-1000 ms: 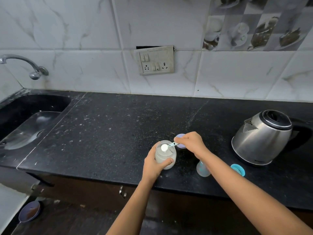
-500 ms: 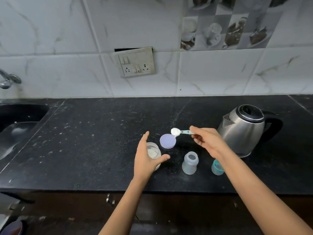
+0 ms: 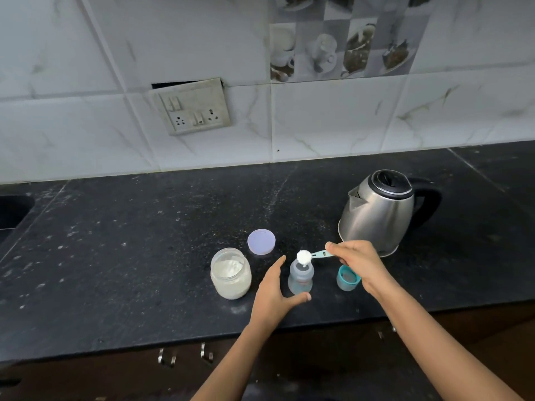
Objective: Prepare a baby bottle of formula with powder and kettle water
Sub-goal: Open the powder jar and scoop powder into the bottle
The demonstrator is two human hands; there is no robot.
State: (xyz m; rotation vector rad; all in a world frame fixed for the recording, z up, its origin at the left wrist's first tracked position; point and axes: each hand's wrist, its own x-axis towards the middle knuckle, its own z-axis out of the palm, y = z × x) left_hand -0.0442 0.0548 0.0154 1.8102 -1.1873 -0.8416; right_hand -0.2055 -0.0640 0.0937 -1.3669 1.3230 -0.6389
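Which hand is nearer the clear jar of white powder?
Left. The left hand is open just right of the clear jar of white powder, not touching it; the right hand is farther right, beyond the clear baby bottle, pinching a teal scoop.

White marble-look wall tiles behind, cup-picture tiles up top, a crooked switch plate lower left. Below runs a speckled black counter over dark cabinets, sink at far left
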